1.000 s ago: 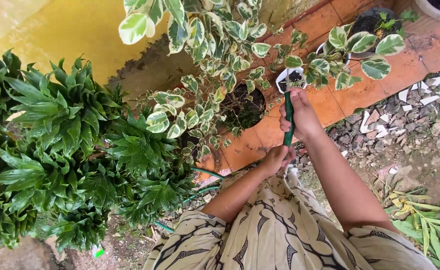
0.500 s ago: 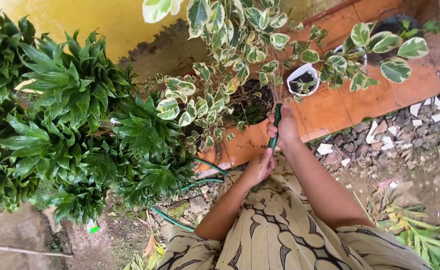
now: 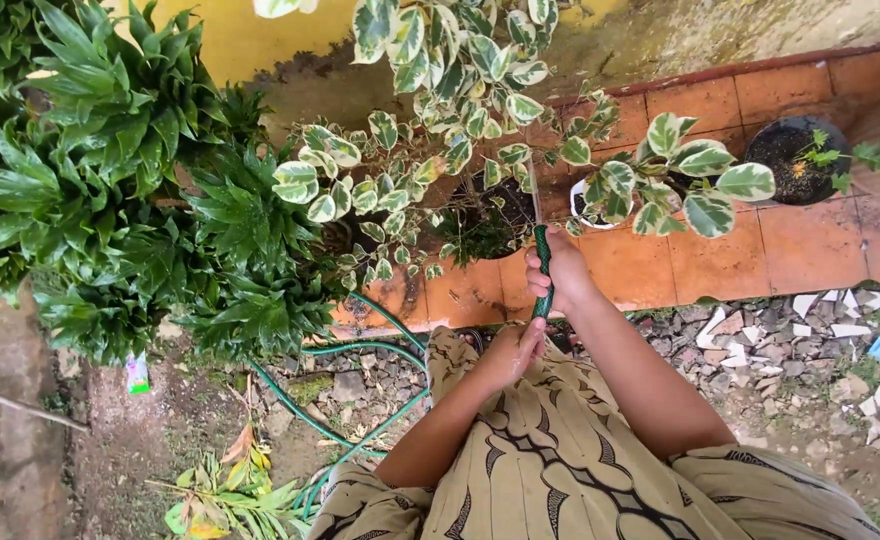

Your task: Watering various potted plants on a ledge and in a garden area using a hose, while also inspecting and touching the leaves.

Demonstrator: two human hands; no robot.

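**Both hands closed on a green hose at the edge of a tiled ledge**

Down at the middle of the view, the right hand (image 3: 558,272) wraps its fingers around the green hose (image 3: 543,270) just behind its open end, which points at a dark pot (image 3: 495,215) half buried under foliage. The left hand (image 3: 515,348) sits lower, near the person's patterned garment (image 3: 580,460), its fingers curled around the same hose just beneath the right hand. Behind the left forearm the hose loops away over the stony ground (image 3: 360,385) toward the lower left.

The pots stand on an orange tiled ledge (image 3: 810,245) that runs along a stained yellow wall (image 3: 260,40). A variegated plant (image 3: 440,90) with cream-edged leaves spreads over the dark pot and hides most of its rim; its branches hang between the hose end and the wall. Just right of the hose end stands a small white pot (image 3: 585,210), largely covered by more variegated leaves. Farther right along the ledge is a black pot (image 3: 790,160) with a small seedling. Dense dark-green shrubs (image 3: 110,190) fill the left side. White rubble pieces (image 3: 830,320) lie on the ground below the ledge's front edge, at right.
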